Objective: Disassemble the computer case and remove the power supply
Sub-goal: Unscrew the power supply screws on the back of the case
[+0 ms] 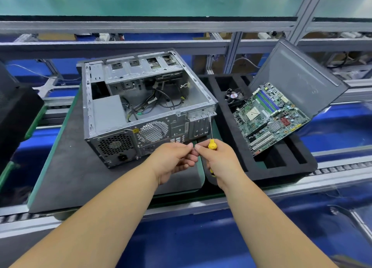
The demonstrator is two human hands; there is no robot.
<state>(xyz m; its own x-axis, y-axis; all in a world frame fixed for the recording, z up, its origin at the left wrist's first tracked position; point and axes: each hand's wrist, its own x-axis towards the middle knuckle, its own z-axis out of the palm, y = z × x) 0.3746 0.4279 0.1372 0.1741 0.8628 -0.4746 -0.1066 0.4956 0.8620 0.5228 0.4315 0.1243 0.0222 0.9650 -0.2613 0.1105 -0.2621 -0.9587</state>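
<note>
An open grey computer case (141,98) lies on its side on a dark mat, its rear panel facing me. The grey power supply (109,111) sits inside at the near left corner, with its fan grille and socket showing on the rear panel. Loose cables (159,102) lie in the case's middle. My right hand (219,159) grips a yellow-handled screwdriver (211,139) with its shaft pointing up toward the case's rear right corner. My left hand (173,159) is just left of it, thumb and fingertips pinched together against the right hand's fingertips; any small thing between them is hidden.
A black foam tray (281,167) stands right of the case, holding a green motherboard (269,116), a cooler fan (234,95) and a grey side panel (298,76) leaning up. Conveyor rails run in front and behind. A black object (14,110) sits at the left edge.
</note>
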